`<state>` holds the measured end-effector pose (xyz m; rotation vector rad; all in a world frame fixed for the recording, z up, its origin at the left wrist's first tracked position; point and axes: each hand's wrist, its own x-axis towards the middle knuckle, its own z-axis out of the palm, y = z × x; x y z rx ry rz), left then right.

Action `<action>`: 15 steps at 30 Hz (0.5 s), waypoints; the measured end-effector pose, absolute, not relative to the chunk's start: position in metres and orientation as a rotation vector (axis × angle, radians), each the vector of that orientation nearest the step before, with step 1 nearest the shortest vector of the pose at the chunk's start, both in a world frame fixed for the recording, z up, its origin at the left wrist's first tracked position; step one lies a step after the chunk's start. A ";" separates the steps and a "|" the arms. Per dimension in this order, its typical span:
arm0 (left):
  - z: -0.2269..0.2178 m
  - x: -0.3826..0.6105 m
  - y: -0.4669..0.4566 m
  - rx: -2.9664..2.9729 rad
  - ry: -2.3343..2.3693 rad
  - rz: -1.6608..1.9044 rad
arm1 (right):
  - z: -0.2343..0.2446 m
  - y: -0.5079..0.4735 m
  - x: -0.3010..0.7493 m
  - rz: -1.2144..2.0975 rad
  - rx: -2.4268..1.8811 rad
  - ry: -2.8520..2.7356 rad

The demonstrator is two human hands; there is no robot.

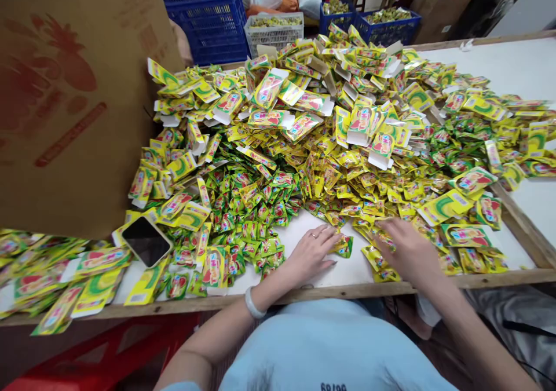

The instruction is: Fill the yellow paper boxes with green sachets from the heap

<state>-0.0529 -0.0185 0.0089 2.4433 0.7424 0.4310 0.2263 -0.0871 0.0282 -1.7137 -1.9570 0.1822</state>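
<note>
My left hand point(309, 253), with a ring and a pale bangle, lies on the white tabletop point(299, 227), fingers stretched out. Its fingertips are at a small green candy packet point(346, 246); whether they touch it is hard to see. Blurred by motion, my right hand point(410, 255) is over yellow candy packets point(382, 270) at the table's front edge, its fingertips not clear. Green packets point(243, 229) are heaped left of my left hand. Yellow-green printed boxes point(467, 236) lie just right of my right hand, and more boxes point(269, 90) top the large heap ahead.
A big brown carton point(78, 107) blocks the left side, a person's hand point(181, 42) at its far edge. A phone point(146, 241) rests on boxes. A wooden rim point(347, 291) edges the table. Behind stand blue crates point(204, 14) and a white crate point(274, 33); a red stool point(104, 350) is below left.
</note>
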 end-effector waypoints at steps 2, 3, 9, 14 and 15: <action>-0.011 -0.049 -0.022 2.536 0.718 0.356 | 0.003 -0.088 0.193 0.207 -1.660 -2.164; -0.020 -0.050 -0.022 2.545 0.731 0.342 | -0.006 -0.088 0.178 0.221 -1.629 -2.232; -0.022 -0.077 -0.012 2.149 0.865 0.481 | -0.010 -0.079 0.155 0.391 -1.508 -2.105; 0.001 -0.079 -0.012 1.441 1.050 0.713 | 0.000 -0.075 0.156 0.779 -1.384 -1.750; 0.003 -0.075 -0.014 1.316 1.046 0.775 | -0.002 -0.076 0.149 0.960 -1.335 -1.548</action>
